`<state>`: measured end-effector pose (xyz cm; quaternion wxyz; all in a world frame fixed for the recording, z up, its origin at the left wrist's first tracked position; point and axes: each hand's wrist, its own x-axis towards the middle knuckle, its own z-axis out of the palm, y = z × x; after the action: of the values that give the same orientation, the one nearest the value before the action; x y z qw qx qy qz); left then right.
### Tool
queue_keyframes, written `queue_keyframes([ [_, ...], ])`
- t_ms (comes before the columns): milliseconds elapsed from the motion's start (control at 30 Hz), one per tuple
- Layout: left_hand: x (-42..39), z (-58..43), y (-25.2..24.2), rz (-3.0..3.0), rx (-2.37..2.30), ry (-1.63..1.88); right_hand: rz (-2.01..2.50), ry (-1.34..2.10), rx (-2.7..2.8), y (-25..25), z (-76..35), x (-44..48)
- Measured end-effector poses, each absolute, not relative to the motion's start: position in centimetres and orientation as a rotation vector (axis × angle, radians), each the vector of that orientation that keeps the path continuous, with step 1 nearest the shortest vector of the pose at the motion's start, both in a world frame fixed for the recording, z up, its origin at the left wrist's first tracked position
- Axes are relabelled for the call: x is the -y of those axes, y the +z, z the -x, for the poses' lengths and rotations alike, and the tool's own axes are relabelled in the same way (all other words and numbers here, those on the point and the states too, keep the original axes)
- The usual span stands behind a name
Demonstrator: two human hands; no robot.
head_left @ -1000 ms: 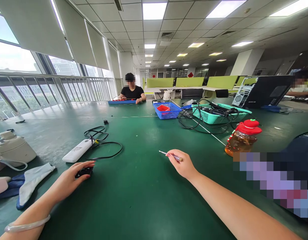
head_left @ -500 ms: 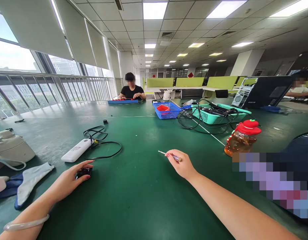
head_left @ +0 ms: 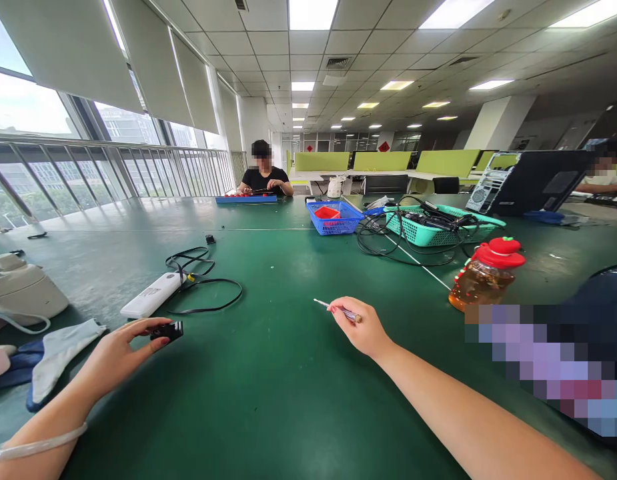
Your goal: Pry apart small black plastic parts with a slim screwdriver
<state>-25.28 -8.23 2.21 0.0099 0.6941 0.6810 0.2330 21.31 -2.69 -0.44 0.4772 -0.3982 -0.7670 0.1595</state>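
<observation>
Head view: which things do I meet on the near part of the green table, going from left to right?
white jug → grey glove → left hand → small black part → right hand holding a thin screwdriver → red-capped bottle

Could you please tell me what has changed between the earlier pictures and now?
The left hand, earlier flat over the small black part on the table, now pinches it in its fingertips and has raised it slightly. The right hand keeps holding the slim tool in the same place. The white power bank and bottle have not moved.
</observation>
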Motion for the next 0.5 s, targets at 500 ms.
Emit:
queue_keyframes([
  [500, 3.4, 2.5, 3.4, -2.603, -1.184, 0.446, 0.965, 0.290, 2.127, -0.1, -20.8, 3.4],
])
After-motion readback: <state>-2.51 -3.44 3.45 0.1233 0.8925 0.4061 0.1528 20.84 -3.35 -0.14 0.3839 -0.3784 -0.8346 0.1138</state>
